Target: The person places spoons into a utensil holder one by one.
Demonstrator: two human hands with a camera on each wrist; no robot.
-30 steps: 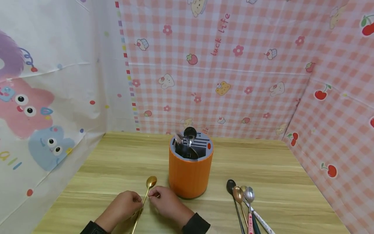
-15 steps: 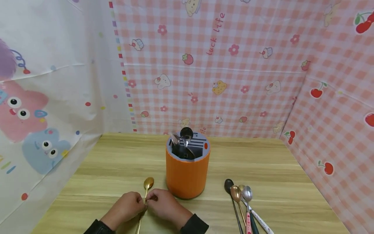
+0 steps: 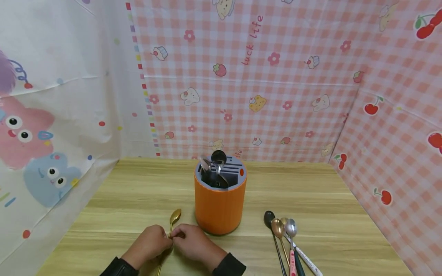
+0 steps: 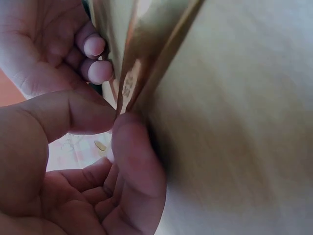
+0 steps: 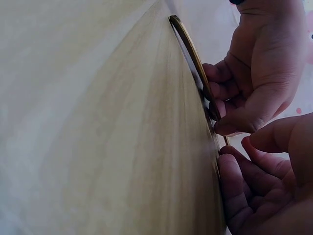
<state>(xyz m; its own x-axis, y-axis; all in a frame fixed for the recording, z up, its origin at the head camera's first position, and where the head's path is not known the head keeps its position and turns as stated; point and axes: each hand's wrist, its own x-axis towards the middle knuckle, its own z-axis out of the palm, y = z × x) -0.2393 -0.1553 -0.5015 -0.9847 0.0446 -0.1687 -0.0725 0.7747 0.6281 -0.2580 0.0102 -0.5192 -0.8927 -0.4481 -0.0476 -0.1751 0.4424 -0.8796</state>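
A gold long-handled spoon lies at a slant on the wooden table, its bowl pointing away from me. My left hand pinches the handle between thumb and index finger. In the left wrist view, the flat gold handle rises out of that pinch. Right beside it, nearer the bowl, is my right hand, its fingers curled close to the handle. The right wrist view shows the spoon's gold handle just above the tabletop; whether the right fingertips grip it is unclear.
An orange round cutlery holder with a grey slotted top stands behind my right hand, several utensils in it. To the right lies a fanned group of spoons in black, copper and silver. Patterned cloth hangs along the back and sides.
The gold spoon has rolled, so its bowl now looks narrower. My right hand has come closer to my left, beside the handle. The head view has shifted slightly.
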